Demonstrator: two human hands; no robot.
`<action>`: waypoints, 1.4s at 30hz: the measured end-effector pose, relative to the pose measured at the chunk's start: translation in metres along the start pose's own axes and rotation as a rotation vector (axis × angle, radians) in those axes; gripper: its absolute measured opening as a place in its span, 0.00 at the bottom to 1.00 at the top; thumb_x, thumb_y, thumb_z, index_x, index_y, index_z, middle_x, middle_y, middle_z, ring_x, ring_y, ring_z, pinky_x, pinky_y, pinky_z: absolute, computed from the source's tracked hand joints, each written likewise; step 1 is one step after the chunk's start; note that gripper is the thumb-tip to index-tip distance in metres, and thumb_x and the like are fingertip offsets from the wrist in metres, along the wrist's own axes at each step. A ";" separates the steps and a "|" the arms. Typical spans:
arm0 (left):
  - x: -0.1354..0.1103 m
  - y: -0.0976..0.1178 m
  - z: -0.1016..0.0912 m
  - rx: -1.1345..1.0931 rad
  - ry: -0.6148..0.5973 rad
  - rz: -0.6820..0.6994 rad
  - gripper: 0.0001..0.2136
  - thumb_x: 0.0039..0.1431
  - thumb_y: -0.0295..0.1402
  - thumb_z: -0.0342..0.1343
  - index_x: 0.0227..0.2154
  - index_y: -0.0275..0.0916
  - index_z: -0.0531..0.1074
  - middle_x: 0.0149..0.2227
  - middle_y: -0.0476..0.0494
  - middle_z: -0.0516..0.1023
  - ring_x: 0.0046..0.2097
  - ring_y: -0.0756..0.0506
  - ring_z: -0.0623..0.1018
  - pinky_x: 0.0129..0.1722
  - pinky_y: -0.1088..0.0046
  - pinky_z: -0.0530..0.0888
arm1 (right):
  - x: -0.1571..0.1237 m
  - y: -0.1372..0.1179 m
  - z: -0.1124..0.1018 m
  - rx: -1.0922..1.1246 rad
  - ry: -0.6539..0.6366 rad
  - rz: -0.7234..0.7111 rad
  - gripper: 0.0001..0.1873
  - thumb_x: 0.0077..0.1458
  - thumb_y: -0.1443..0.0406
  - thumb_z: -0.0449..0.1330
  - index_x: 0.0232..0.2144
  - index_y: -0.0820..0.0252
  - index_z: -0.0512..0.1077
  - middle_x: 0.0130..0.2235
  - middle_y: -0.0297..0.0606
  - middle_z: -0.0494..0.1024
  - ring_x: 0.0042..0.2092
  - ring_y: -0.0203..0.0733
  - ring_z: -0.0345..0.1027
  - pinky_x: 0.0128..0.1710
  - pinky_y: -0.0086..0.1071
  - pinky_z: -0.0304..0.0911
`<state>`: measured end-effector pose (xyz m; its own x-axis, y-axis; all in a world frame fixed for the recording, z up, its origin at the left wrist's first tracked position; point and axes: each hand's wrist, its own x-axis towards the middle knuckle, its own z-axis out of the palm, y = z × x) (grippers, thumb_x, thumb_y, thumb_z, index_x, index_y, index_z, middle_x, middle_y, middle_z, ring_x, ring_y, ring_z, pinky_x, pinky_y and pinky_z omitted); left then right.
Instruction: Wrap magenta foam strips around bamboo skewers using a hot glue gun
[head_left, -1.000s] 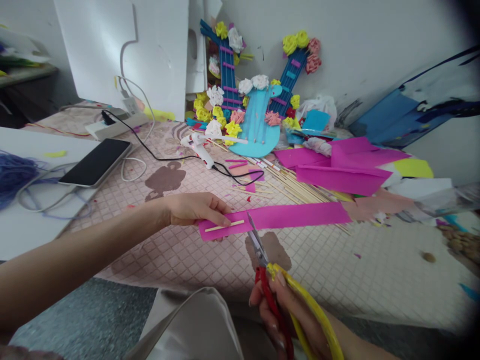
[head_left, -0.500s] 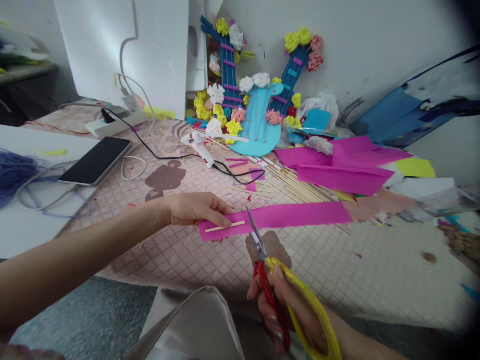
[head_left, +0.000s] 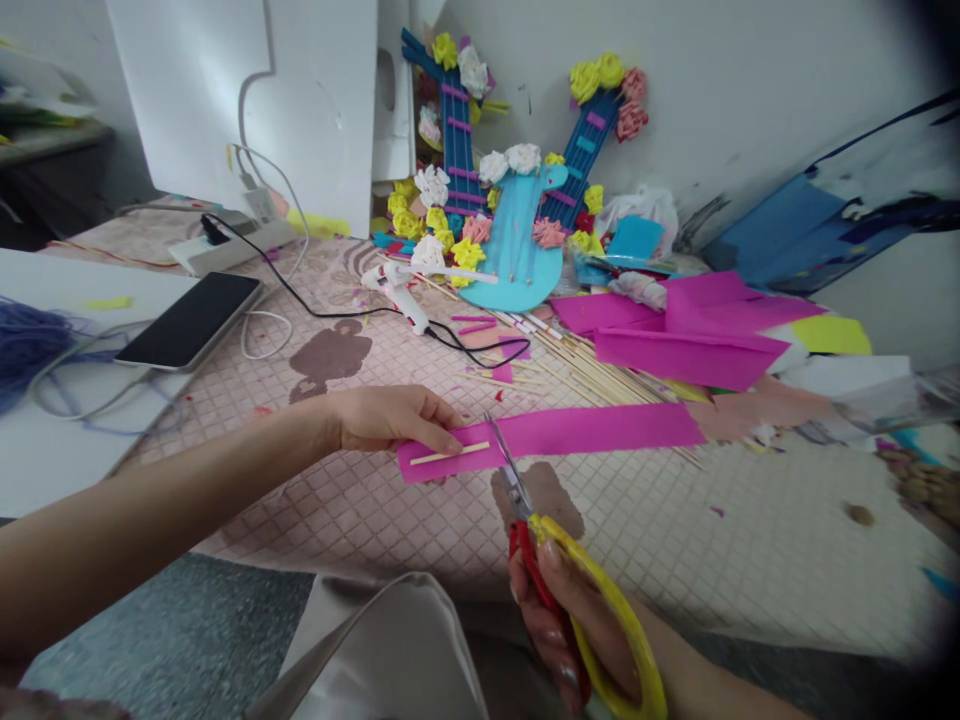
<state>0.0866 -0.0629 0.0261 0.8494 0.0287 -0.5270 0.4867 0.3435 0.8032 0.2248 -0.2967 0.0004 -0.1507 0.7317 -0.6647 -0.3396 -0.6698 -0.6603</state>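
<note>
One magenta paper strip (head_left: 600, 429): its near end was pinched in your left grip (head_left: 397, 418), the rest running off to the right of it. Left grip: clamped on the strip, thumb on top. One thin pale stick (head_left: 475, 448): lay lengthwise on the strip, at your left thumb. One pair of scissors (head_left: 517, 490), red and yellow handles: your right grip (head_left: 589, 610) was closed around these, and the blades crossed the strip just right of your left grip; whether they had cut in could not be told. Peach-coloured paper (head_left: 750, 408): at the strip's far end, well right of your left grip. Loose bamboo sticks (head_left: 581, 355) and folded magenta sheets (head_left: 690, 355): on the worktop (head_left: 637, 520), beyond both grips and to the right. One white glue gun (head_left: 405, 303), black cord (head_left: 315, 313) attached: straight beyond your left grip. One light-blue guitar shape (head_left: 517, 250), paper flowers (head_left: 469, 255) beside it: farther beyond. One phone (head_left: 191, 320): well left of your left grip.
</note>
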 end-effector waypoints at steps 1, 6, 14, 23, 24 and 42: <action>0.000 0.000 0.000 0.002 -0.001 0.001 0.10 0.47 0.35 0.65 0.30 0.35 0.76 0.24 0.49 0.76 0.26 0.52 0.73 0.30 0.76 0.71 | 0.000 0.002 -0.001 -0.012 -0.003 -0.007 0.32 0.47 0.35 0.51 0.31 0.57 0.61 0.18 0.22 0.57 0.15 0.26 0.48 0.12 0.20 0.54; -0.001 -0.003 -0.007 0.041 0.003 0.010 0.10 0.47 0.36 0.65 0.31 0.36 0.76 0.26 0.49 0.77 0.26 0.53 0.72 0.29 0.78 0.69 | -0.002 -0.012 -0.011 -0.186 0.059 -0.020 0.31 0.48 0.35 0.50 0.29 0.57 0.61 0.17 0.23 0.56 0.15 0.27 0.46 0.12 0.23 0.52; -0.006 -0.006 -0.027 0.182 0.126 0.076 0.11 0.47 0.37 0.64 0.32 0.36 0.77 0.28 0.49 0.77 0.27 0.53 0.71 0.28 0.79 0.66 | 0.012 -0.097 -0.101 -1.118 0.797 -0.657 0.11 0.48 0.60 0.58 0.35 0.58 0.66 0.34 0.40 0.76 0.34 0.45 0.70 0.33 0.34 0.63; 0.003 -0.009 -0.034 0.168 0.153 0.086 0.12 0.47 0.38 0.64 0.33 0.38 0.77 0.29 0.49 0.76 0.27 0.54 0.70 0.26 0.81 0.63 | 0.041 -0.102 -0.167 -1.293 0.774 -0.684 0.08 0.49 0.64 0.55 0.35 0.56 0.64 0.36 0.41 0.75 0.38 0.46 0.70 0.37 0.36 0.64; 0.004 -0.008 -0.034 0.173 0.151 0.091 0.11 0.47 0.38 0.64 0.33 0.38 0.77 0.29 0.49 0.76 0.27 0.54 0.69 0.25 0.81 0.63 | 0.042 -0.101 -0.168 -1.276 0.758 -0.680 0.08 0.49 0.65 0.55 0.36 0.56 0.64 0.36 0.41 0.76 0.38 0.45 0.70 0.37 0.36 0.64; 0.029 0.013 -0.030 0.187 0.153 0.125 0.12 0.45 0.37 0.64 0.33 0.35 0.76 0.27 0.49 0.74 0.26 0.54 0.67 0.26 0.80 0.61 | 0.035 -0.192 -0.245 -1.320 1.210 -0.771 0.16 0.48 0.64 0.60 0.41 0.62 0.70 0.39 0.49 0.78 0.40 0.54 0.73 0.39 0.43 0.67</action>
<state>0.1109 -0.0295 0.0128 0.8717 0.2063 -0.4445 0.4208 0.1496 0.8947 0.5123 -0.1732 0.0187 0.4760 0.7944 0.3775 0.8741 -0.3797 -0.3030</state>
